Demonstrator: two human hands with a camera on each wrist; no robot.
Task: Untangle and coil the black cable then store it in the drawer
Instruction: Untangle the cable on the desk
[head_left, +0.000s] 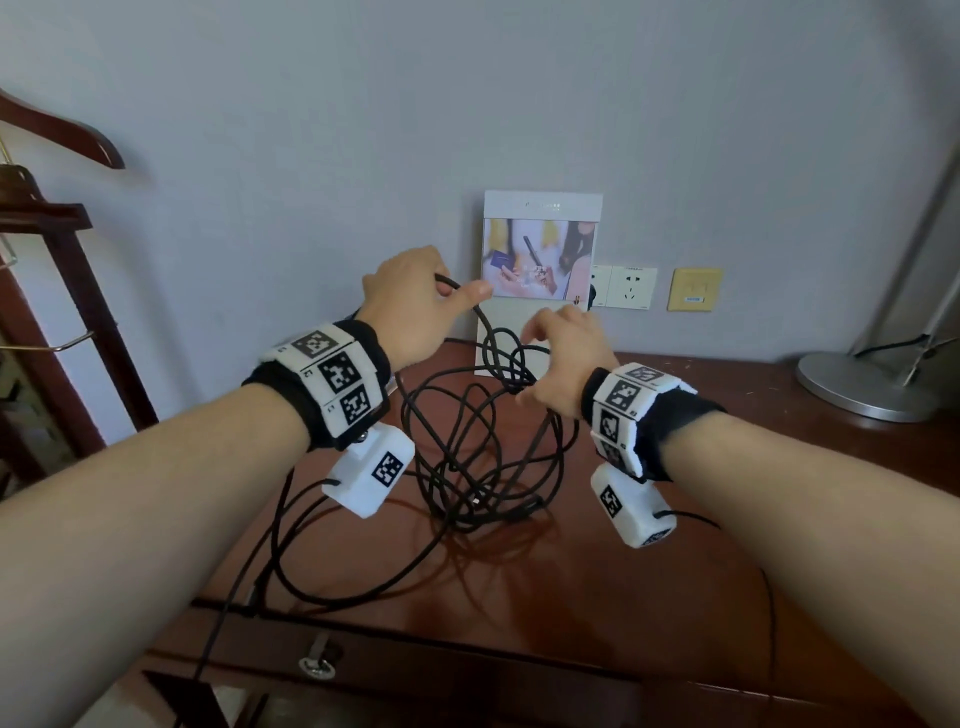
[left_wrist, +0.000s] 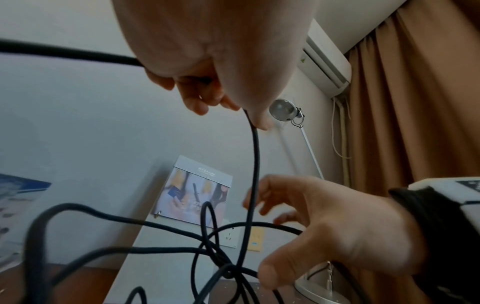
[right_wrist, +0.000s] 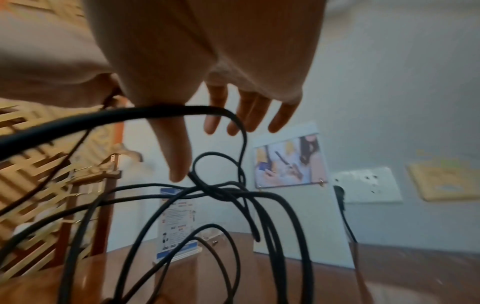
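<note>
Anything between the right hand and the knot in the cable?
Nothing visible. The right hand, fingers spread, is right at the knot of the black cable, thumb beside it. The left hand holds a strand up above.

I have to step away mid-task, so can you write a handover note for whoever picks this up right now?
Left hand: raised, gripping one strand of the cable.
Right hand: open, fingers spread at the knot, holding nothing.
Cable: lifted at the top and still tangled; its lower loops lie on the table, and one strand hangs over the front edge.
Drawer: below the front edge, with a ring pull; it looks closed.
Done: cable picked up, untangling begun.
Left: undo the knot, free the loops, coil the cable, open the drawer and put the coil inside.
</note>
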